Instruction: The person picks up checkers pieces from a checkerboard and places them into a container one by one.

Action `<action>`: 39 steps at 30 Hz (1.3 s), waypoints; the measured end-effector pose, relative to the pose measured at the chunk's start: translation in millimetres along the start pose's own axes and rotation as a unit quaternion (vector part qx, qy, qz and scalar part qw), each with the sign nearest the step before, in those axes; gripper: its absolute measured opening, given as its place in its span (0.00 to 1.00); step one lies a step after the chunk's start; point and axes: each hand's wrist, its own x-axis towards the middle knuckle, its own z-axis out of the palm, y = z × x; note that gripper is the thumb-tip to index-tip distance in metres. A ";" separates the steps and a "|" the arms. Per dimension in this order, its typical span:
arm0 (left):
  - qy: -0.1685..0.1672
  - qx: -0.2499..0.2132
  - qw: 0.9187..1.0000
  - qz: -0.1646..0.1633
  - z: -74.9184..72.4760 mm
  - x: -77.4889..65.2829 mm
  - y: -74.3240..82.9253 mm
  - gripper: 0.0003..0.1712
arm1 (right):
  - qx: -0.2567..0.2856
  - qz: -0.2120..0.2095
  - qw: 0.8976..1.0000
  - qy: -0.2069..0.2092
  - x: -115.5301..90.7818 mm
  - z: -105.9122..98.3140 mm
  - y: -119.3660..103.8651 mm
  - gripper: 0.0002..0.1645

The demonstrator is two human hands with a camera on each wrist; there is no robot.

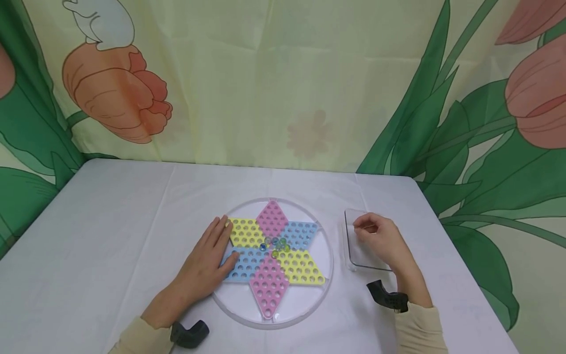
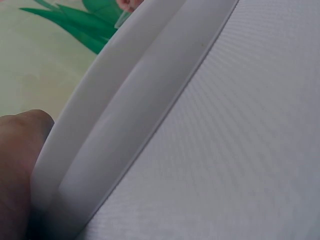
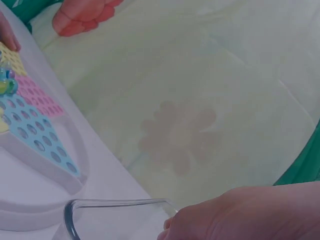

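A round white Chinese checkers board (image 1: 305, 314) lies on the table, its star marked in pink, yellow and blue triangles with holes. Several glass marbles (image 1: 275, 242) sit around the middle of the star. My left hand (image 1: 205, 260) rests on the board's left side, fingers fairly straight, over the yellow and blue points. Over a clear rectangular plastic box (image 1: 348, 241) to the right of the board is my right hand (image 1: 382, 238), fingers bent and fingertips close together. Whether anything is between those fingertips is hidden in both the head and right wrist views.
A white cloth covers the table (image 1: 110, 236). Behind it hangs a pale yellow curtain (image 1: 247, 98) printed with tulips, leaves and a rabbit. A dark wrist mount (image 1: 190, 334) shows by the left sleeve, another mount (image 1: 386, 296) by the right.
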 end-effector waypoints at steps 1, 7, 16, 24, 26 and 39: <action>0.000 0.000 1.000 0.000 0.0 0.1 -0.2 0.42 | -0.006 -0.001 1.000 -0.002 0.6 1.0 0.4 0.09; 0.001 -0.004 1.000 0.002 0.2 0.3 -1.2 0.42 | -0.044 -0.009 0.999 -0.020 1.5 8.1 2.0 0.08; 0.007 -0.008 1.000 0.010 2.2 0.8 -2.2 0.41 | -0.071 -0.032 0.996 -0.048 0.2 13.6 0.2 0.08; 0.011 -0.005 1.000 0.014 0.3 2.3 -1.8 0.41 | -0.084 -0.054 0.994 -0.053 2.2 12.7 -1.7 0.09; 0.010 -0.007 1.000 0.013 0.9 2.0 -2.4 0.41 | -0.084 -0.050 0.994 -0.051 1.7 11.9 -3.0 0.09; 0.010 -0.005 1.000 0.013 1.8 1.6 -2.7 0.42 | -0.013 -0.112 0.992 0.057 -10.4 1.1 -23.8 0.09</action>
